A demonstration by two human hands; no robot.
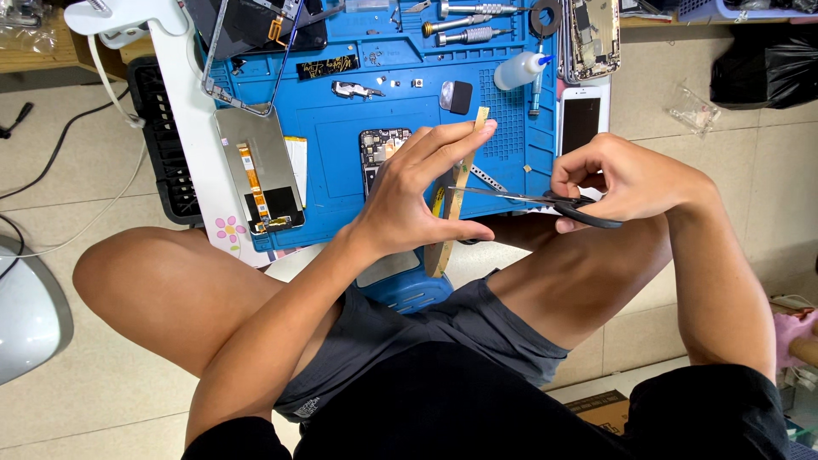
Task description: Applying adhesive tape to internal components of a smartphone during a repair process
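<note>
Left hand (pixel 409 200): fingers pinch long tan strip (pixel 458 183) top and bottom, holding it upright over knees. Right hand (pixel 618 179): closed around black handles of scissors (pixel 545 203), blades open across strip at mid-length. Blue mat (pixel 503 111) on table beyond: phone board (pixel 379 145) behind left hand, display panel (pixel 260 166) at left edge. White squeeze bottle (pixel 520 70), contents not visible, lies farther back beside white phone (pixel 582 119). Metal screwdrivers (pixel 464 25) at far edge.
</note>
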